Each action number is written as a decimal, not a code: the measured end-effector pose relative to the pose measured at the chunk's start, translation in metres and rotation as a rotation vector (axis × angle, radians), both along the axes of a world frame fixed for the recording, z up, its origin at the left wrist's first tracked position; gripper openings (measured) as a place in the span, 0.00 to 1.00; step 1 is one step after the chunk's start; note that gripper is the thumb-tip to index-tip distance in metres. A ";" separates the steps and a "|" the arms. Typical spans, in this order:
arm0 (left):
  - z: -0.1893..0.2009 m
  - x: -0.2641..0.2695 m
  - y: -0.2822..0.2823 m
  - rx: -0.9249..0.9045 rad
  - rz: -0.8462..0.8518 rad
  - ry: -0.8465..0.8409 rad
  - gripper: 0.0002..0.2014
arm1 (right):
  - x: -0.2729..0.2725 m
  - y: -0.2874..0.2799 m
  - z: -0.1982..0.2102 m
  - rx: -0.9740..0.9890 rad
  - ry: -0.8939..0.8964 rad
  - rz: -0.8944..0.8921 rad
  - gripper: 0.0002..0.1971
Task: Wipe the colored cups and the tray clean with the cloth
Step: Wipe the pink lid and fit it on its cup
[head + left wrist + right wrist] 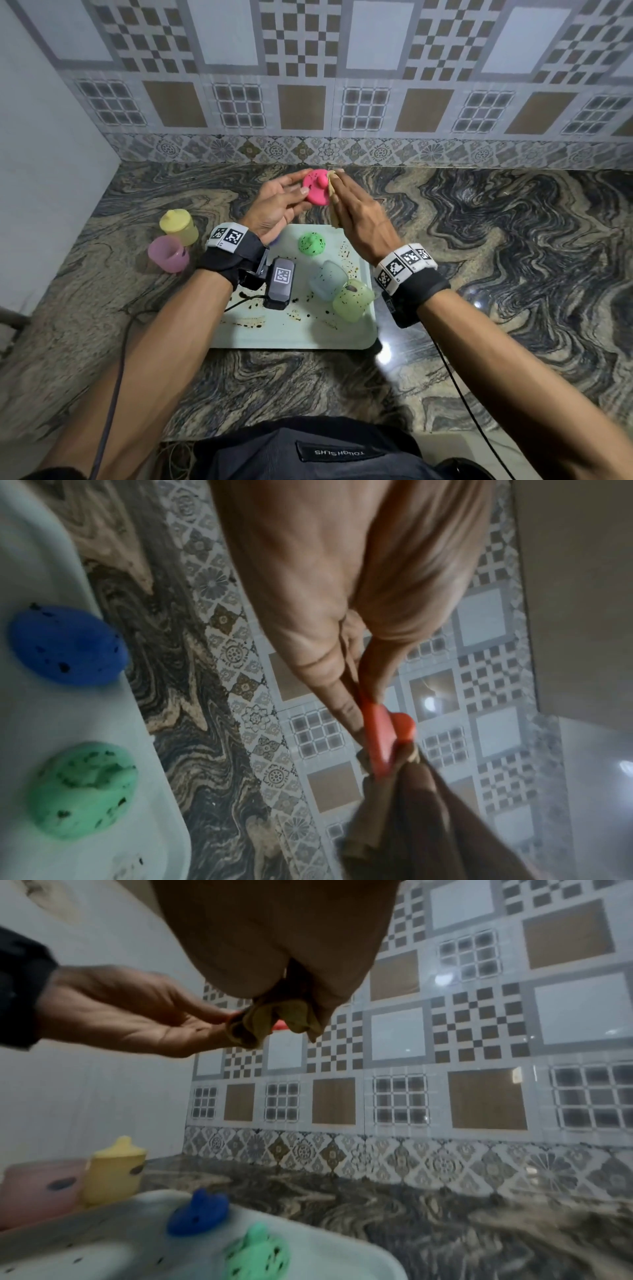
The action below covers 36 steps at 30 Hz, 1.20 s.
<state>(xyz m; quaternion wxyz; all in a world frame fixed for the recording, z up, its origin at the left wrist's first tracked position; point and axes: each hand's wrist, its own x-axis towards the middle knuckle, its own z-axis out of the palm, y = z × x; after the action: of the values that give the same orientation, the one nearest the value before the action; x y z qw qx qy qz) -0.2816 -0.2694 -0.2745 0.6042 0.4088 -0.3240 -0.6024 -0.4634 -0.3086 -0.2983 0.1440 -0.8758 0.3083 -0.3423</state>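
My left hand pinches a pink spouted lid by its rim, raised above the far edge of the pale tray. My right hand presses a folded tan cloth against the lid's right side; the cloth bunches under its fingers. On the tray lie a speckled green lid, a blue lid, a pale blue cup and a green cup, all spotted with dark specks. Dark stains dot the tray's surface.
A yellow spouted cup and a pink cup stand on the marbled counter left of the tray. The patterned tiled wall closes the back; a plain wall stands at the left. Cables run from both wrists.
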 end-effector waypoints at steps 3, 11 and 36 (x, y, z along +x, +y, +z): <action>0.000 0.005 0.004 -0.020 -0.077 -0.057 0.20 | -0.001 -0.014 0.010 -0.010 0.062 0.084 0.22; 0.001 0.016 -0.004 0.005 0.040 -0.033 0.14 | 0.005 -0.009 0.016 0.023 -0.090 0.006 0.16; -0.010 0.034 0.012 -0.039 0.017 -0.030 0.16 | 0.019 0.000 0.030 0.039 0.078 -0.074 0.22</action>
<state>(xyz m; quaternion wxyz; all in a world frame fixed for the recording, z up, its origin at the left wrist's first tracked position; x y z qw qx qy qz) -0.2475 -0.2576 -0.2844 0.6124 0.4085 -0.3413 -0.5845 -0.4444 -0.3086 -0.2685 0.1364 -0.8735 0.3525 -0.3068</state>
